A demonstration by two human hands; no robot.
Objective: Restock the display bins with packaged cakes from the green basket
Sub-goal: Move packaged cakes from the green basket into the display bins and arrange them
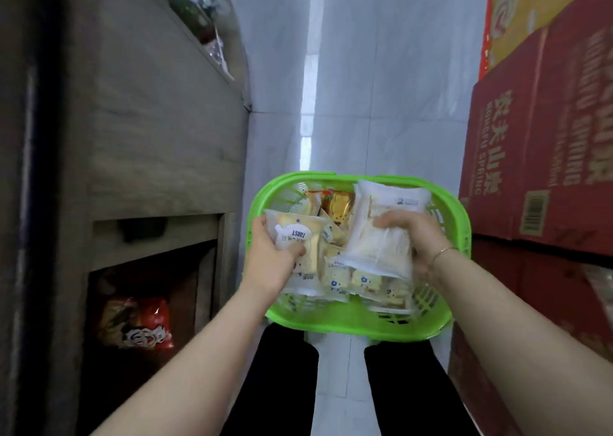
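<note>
A green plastic basket (351, 317) sits on the floor in front of my legs, holding several packaged cakes (358, 281). My left hand (273, 253) grips a small clear pack of toast cake (298, 236) over the basket's left side. My right hand (409, 236) grips a larger white pack of sliced cake (384, 223) over the basket's right side. A gold-wrapped cake (338, 206) lies at the basket's far end.
A grey wooden display unit (159, 130) stands on the left, with a lower shelf holding a red snack bag (136, 326) and wrapped goods (195, 7) on top. Red cardboard boxes (537, 143) are stacked on the right. A white tiled aisle (348, 87) runs ahead.
</note>
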